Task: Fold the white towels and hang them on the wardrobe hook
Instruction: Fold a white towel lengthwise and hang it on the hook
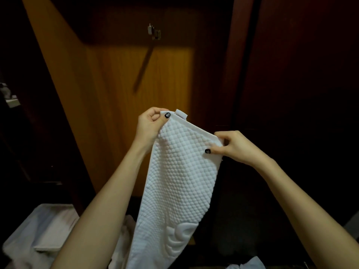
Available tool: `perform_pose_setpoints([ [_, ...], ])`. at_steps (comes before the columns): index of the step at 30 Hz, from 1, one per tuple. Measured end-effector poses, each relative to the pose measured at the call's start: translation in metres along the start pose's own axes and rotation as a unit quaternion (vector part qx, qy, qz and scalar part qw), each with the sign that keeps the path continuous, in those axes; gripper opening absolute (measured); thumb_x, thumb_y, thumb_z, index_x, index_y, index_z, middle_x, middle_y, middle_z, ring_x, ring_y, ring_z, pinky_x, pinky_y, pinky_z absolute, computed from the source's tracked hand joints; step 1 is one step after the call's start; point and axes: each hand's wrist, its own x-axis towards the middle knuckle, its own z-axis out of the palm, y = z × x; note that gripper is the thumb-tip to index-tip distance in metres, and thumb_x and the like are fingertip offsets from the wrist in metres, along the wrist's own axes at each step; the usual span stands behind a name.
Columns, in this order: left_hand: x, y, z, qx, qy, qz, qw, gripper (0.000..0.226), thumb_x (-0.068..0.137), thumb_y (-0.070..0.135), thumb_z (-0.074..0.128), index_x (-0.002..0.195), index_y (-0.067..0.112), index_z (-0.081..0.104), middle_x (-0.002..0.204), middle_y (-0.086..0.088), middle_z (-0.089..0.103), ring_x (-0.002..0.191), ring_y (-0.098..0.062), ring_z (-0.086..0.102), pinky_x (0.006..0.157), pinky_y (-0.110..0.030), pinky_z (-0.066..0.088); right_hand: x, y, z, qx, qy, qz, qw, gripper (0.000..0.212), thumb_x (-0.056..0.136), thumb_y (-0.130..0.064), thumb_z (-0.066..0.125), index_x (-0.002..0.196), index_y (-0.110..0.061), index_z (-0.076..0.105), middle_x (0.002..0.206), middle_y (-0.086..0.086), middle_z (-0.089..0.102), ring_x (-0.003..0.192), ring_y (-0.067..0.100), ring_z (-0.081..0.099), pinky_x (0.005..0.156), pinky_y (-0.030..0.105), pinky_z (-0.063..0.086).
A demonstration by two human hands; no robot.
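At the lower left lies a heap of white linen (44, 230), with one folded piece resting flat on top of it. Above it rises the lit orange-brown inner panel (120, 94) of the wardrobe. The left hand (149, 123) is raised in front of this panel, its thumb and curled fingers pinching the upper left corner of the white towel (180, 181). High above that hand, well apart from it, a small metal hook (154, 33) sits on the wardrobe's back wall, and a thin slanting streak runs down from it (strap or shadow, I cannot tell). A small fabric loop (181, 114) stands up from the towel's top edge just beside the left thumb. The towel has a bubbled, quilted texture and hangs long and narrow between the two forearms, its lower end running out of view at the bottom. The right hand (235, 147) grips the upper right corner, thumb pressed on the front face and fingers curled behind. Further right stands a dark reddish door (301, 74), and a scrap of white cloth (250, 264) shows at the bottom edge.
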Motion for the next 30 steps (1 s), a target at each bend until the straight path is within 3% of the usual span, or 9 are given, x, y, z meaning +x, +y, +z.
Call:
perform_pose_setpoints([
  [7,0.010,0.006,-0.032,-0.038,0.005,0.019,0.999,0.008,0.090,0.006,0.061,0.090,0.013,0.064,0.082,0.001,0.072,0.074,-0.010,0.067,0.063,-0.021,0.054,0.003,-0.008,0.005,-0.034,0.012,-0.037,0.999,0.017,0.084,-0.012,0.068,0.078,-0.025,0.058,0.079,-0.002,0.063,0.071,0.022,0.063,0.059,0.040,0.053],
  [10,0.012,0.004,-0.049,-0.062,0.018,0.008,0.998,0.009,0.091,0.004,0.058,0.092,0.011,0.063,0.079,0.004,0.072,0.073,-0.009,0.067,0.063,-0.020,0.054,0.008,-0.010,0.002,-0.107,0.024,-0.047,0.993,0.018,0.087,-0.026,0.069,0.074,-0.018,0.060,0.073,-0.001,0.061,0.063,0.016,0.057,0.057,0.037,0.047],
  [12,0.012,0.001,-0.058,-0.062,0.030,0.008,0.998,0.008,0.091,0.004,0.058,0.091,0.010,0.063,0.077,0.004,0.073,0.071,-0.009,0.067,0.063,-0.021,0.054,0.013,-0.009,-0.003,-0.143,0.055,-0.058,0.987,0.028,0.088,-0.037,0.067,0.075,-0.013,0.061,0.080,-0.001,0.058,0.068,0.014,0.055,0.059,0.032,0.045],
  [15,0.015,-0.001,-0.065,-0.051,0.041,0.012,0.998,0.010,0.091,0.004,0.058,0.090,0.012,0.063,0.077,0.004,0.073,0.072,-0.008,0.067,0.064,-0.020,0.053,0.019,-0.004,-0.008,-0.059,0.055,-0.045,0.996,0.028,0.090,-0.033,0.065,0.076,-0.009,0.060,0.080,0.000,0.060,0.068,0.014,0.053,0.061,0.029,0.042],
  [19,0.019,-0.004,-0.064,0.045,0.052,0.031,0.997,0.009,0.090,0.009,0.062,0.088,0.017,0.064,0.082,0.006,0.072,0.077,-0.005,0.068,0.066,-0.018,0.051,0.025,-0.001,-0.002,-0.002,0.095,-0.019,0.995,0.031,0.090,-0.027,0.067,0.066,-0.016,0.050,0.068,-0.005,0.052,0.059,0.003,0.045,0.055,0.022,0.036],
  [23,0.019,-0.011,-0.060,0.149,0.041,0.055,0.986,0.014,0.090,0.010,0.063,0.082,0.021,0.061,0.084,0.002,0.070,0.076,-0.002,0.067,0.064,-0.016,0.050,0.031,0.007,0.001,-0.005,0.164,-0.008,0.986,0.010,0.091,-0.024,0.064,0.089,-0.018,0.057,0.080,0.001,0.063,0.070,0.011,0.060,0.056,0.031,0.050],
  [25,0.017,-0.017,-0.057,0.185,0.012,0.056,0.981,0.016,0.086,0.007,0.067,0.079,0.020,0.060,0.082,0.001,0.070,0.075,-0.003,0.065,0.065,-0.017,0.050,0.033,0.013,0.000,-0.063,0.167,0.004,0.984,0.010,0.093,-0.023,0.061,0.084,-0.020,0.058,0.075,-0.003,0.061,0.067,0.010,0.059,0.055,0.032,0.046],
  [27,0.012,-0.024,-0.053,0.207,-0.022,0.045,0.977,0.016,0.083,0.006,0.070,0.078,0.018,0.060,0.077,0.001,0.069,0.070,-0.002,0.062,0.065,-0.017,0.048,0.030,0.023,0.002,-0.136,0.168,0.027,0.976,0.029,0.095,-0.026,0.058,0.068,-0.024,0.047,0.064,-0.006,0.053,0.056,0.008,0.049,0.053,0.028,0.034],
  [30,0.005,-0.040,-0.046,0.325,-0.035,0.062,0.943,0.014,0.083,0.012,0.071,0.077,0.014,0.059,0.070,0.001,0.063,0.062,-0.006,0.054,0.056,-0.021,0.040,0.022,0.035,0.011,-0.182,0.183,0.050,0.965,0.027,0.096,-0.028,0.055,0.073,-0.019,0.045,0.061,-0.004,0.052,0.055,0.013,0.050,0.051,0.028,0.033],
])
